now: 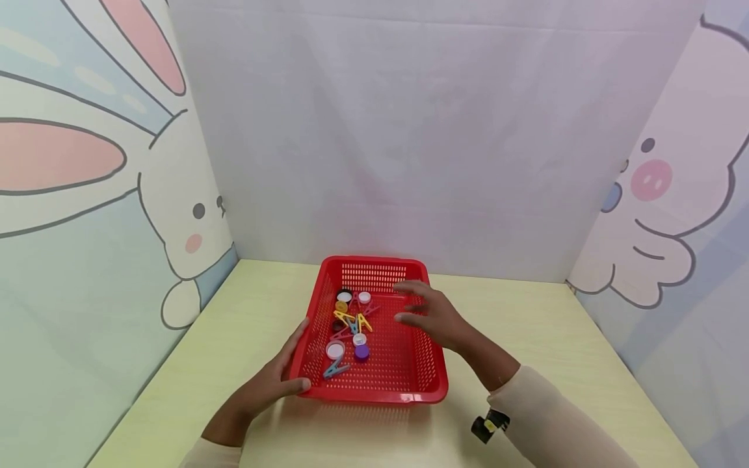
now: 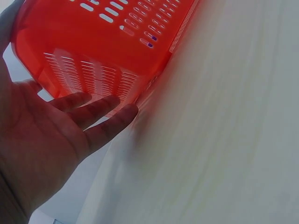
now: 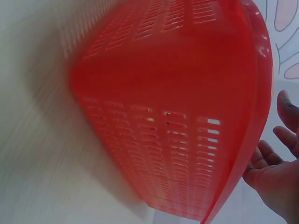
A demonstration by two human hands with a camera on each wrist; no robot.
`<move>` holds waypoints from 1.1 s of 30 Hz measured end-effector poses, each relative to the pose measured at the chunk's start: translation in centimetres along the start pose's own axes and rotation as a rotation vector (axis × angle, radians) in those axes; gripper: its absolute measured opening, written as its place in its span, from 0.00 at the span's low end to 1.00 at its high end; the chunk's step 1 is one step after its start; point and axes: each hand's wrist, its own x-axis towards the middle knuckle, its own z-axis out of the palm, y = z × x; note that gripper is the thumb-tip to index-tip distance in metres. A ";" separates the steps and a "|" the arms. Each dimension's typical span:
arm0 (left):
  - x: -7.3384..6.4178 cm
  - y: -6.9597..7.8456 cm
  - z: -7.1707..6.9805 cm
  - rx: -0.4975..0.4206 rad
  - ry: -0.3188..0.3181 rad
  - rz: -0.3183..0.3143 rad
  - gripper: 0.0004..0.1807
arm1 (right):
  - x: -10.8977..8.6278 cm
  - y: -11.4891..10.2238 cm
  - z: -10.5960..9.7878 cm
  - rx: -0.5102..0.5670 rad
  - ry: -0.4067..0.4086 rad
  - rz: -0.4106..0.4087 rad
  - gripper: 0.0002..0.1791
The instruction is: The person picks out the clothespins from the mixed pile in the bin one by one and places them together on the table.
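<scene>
A red plastic basket stands on the table, with small caps and clips scattered over its left half. My left hand holds its front left corner, thumb on the rim and fingers along the outer wall; in the left wrist view the fingers lie against that wall. My right hand hovers over the basket's right side, its fingers spread, slightly bent and holding nothing. Inside are a purple cap, a blue clip, yellow clips, pink clips and white caps.
The pale wooden table extends to both sides of the basket. A grey-white curtain closes off the back. Cartoon-printed panels stand at left and right. A black strap piece with a yellow patch sits by the right sleeve.
</scene>
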 end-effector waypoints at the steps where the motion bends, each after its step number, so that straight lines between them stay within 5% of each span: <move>1: 0.0 0.0 0.0 -0.002 -0.001 0.001 0.63 | 0.1 -0.2 0.2 0.010 -0.014 0.007 0.37; 33: 0.2 -0.4 -0.3 -0.020 -0.028 0.025 0.63 | 2.7 -1.4 5.7 -0.172 -0.406 0.033 0.20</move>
